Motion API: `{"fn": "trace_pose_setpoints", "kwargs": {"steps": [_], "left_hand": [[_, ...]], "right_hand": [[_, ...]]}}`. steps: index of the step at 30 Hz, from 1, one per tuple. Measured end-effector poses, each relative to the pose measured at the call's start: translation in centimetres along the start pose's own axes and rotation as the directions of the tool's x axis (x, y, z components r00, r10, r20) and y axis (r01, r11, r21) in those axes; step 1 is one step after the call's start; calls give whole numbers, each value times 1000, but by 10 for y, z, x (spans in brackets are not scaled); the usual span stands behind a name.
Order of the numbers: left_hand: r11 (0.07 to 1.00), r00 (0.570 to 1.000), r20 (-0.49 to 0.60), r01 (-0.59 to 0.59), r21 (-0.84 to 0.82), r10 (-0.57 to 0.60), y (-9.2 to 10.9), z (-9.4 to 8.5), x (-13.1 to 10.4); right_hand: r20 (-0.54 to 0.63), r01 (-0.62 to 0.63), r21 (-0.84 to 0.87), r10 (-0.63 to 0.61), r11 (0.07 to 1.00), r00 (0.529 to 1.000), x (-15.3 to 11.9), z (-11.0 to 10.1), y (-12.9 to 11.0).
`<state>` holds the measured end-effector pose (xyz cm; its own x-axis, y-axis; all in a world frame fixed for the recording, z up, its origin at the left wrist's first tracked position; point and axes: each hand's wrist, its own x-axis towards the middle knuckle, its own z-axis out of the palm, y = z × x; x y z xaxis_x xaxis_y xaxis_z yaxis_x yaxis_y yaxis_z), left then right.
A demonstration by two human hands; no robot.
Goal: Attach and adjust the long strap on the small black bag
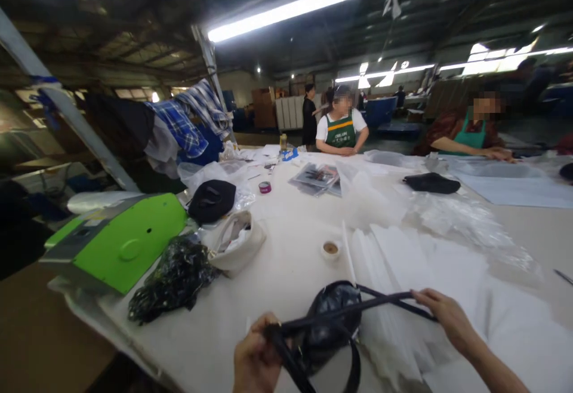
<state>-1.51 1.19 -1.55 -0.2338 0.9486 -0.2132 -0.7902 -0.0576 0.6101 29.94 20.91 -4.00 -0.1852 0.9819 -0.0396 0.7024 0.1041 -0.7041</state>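
A small black bag (329, 327) lies near the front edge of a long white table (286, 267). Its long black strap (358, 306) is stretched out between my hands. My left hand (255, 360) is closed around the strap's near end, by the bag. My right hand (445, 315) pinches the strap's far end, above a stack of clear plastic sleeves (403, 273).
A green machine (119, 240) sits at the table's left edge, with a black plastic bundle (174, 279) and a white pouch (235, 243) beside it. A tape roll (330, 249) stands mid-table. Two people in green aprons (341, 130) work at the far side.
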Motion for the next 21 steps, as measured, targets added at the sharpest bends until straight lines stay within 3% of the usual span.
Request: {"fn": "trace_pose_setpoints", "kwargs": {"steps": [3, 5, 8, 10, 12, 15, 18, 21], "left_hand": [[992, 997, -62, -44, -114, 37, 4, 8, -3], [995, 999, -43, 2, -100, -6, 3, 15, -1], [995, 997, 4, 80, -67, -80, -4, 24, 4], [996, 996, -5, 89, -28, -90, -10, 28, 6], [996, 996, -52, 75, 55, -72, -14, 32, 6], [973, 996, -91, 36, 230, -15, -16, 36, 1], [964, 997, -81, 40, 262, -20, -15, 38, -3], [997, 996, -84, 21, 69, -15, -6, 32, -4]], "right_hand": [[-101, -29, -131, 16, 991, 995, 5, 3, 20], [-156, 30, -174, -58, 984, 986, -1, 18, 4], [-117, 248, -143, -266, 958, 957, -27, 50, -54], [67, 464, 50, -467, 884, 882, -52, 70, -98], [168, 432, 236, -474, 871, 864, -75, 86, -136], [255, 353, 318, -438, 880, 862, -95, 98, -166], [261, 395, 261, -458, 881, 850, -88, 93, -165], [127, 467, 115, -479, 877, 868, -58, 68, -129]]}}
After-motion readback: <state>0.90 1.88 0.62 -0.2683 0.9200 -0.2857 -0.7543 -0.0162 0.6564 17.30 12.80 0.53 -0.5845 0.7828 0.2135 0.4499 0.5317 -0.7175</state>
